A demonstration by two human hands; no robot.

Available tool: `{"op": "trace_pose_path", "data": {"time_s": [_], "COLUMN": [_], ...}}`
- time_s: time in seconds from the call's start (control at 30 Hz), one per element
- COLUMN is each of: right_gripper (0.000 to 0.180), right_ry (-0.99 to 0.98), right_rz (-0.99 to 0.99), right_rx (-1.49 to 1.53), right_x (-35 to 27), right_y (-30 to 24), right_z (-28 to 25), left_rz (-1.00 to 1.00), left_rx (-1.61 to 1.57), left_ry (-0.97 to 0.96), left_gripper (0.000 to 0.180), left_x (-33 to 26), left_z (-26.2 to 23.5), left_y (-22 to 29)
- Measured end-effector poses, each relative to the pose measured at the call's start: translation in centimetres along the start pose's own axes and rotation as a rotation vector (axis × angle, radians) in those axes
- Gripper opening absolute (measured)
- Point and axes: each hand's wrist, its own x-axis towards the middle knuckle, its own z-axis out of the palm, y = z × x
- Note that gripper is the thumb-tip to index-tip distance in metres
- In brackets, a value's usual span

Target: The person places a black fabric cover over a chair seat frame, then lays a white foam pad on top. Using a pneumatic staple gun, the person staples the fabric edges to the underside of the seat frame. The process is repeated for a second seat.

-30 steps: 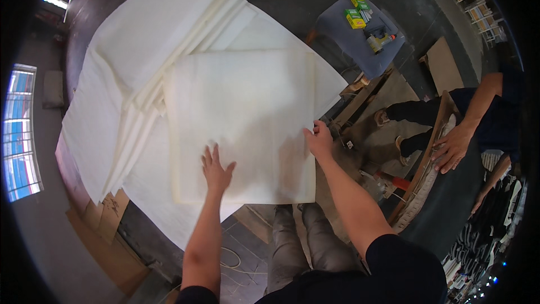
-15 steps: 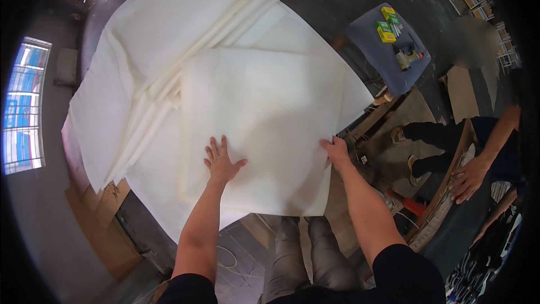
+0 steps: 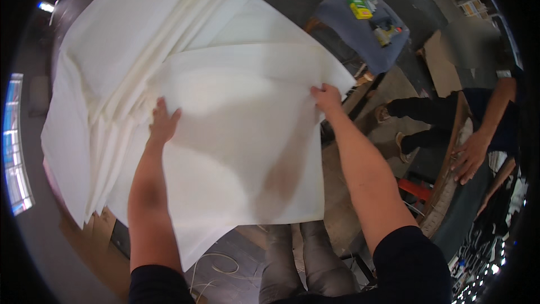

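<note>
A squarish sheet of white padding (image 3: 236, 135), soft like foam or batting, lies on top of larger white sheets in front of me. My right hand (image 3: 327, 99) pinches its right edge, thumb on top and the other fingers partly hidden. At the sheet's left edge rests my left hand (image 3: 163, 124), thumb spread away from the fingers, touching the material. Just left of that hand runs a stack of folded white sheets (image 3: 121, 87), its layered edges slanting up to the far side.
A blue-grey covered stool (image 3: 343, 14) at the far right bears yellow-green boxes (image 3: 360, 8) and a yellow-black tool (image 3: 386, 35). On the right, a co-worker's hand (image 3: 471, 157) rests on a wood-framed padded piece (image 3: 444, 191). A cable (image 3: 222, 263) loops on the floor.
Both hands have moved farther away from me, the left one also leftward to the sheet's left edge. My right hand has shifted up along the right edge. The view has turned slightly.
</note>
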Motion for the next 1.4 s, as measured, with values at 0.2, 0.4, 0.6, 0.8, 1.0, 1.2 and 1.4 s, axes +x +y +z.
{"op": "trace_pose_path", "data": {"time_s": [0.2, 0.4, 0.6, 0.8, 1.0, 1.2, 1.4], "right_gripper": [0.089, 0.115, 0.070, 0.074, 0.075, 0.072, 0.059], "right_ry": [-0.004, -0.469, -0.510, -0.581, -0.540, -0.442, -0.435], "right_rz": [0.099, 0.512, 0.666, 0.574, 0.514, 0.394, 0.246], "right_rx": [0.148, 0.415, 0.523, 0.557, 0.537, 0.400, 0.391], "right_x": [-10.1, -27.1, -24.7, -28.6, -29.5, -31.0, -34.5], "right_y": [5.3, 8.7, 9.0, 2.0, -3.7, -5.2, -11.6], "right_z": [0.7, 2.9, 2.5, -1.8, -5.2, -4.4, -5.4], "left_rz": [0.404, -0.311, -0.439, 0.268, 0.354, 0.678, 0.904], "left_rx": [-0.138, -0.762, -1.115, -0.294, -0.092, 0.223, -0.076], "left_ry": [0.369, -0.145, -0.463, 0.371, 0.071, -0.028, 0.302], "left_gripper": [0.077, 0.045, 0.041, 0.082, 0.081, 0.128, 0.076], "left_x": [-7.0, -32.7, -43.9, -43.6, -41.1, -41.1, -38.8], "left_z": [3.5, 13.2, 16.1, 9.5, -4.0, -7.7, -4.3], "left_y": [0.1, 3.9, 11.3, 6.8, 4.4, 12.4, 10.6]}}
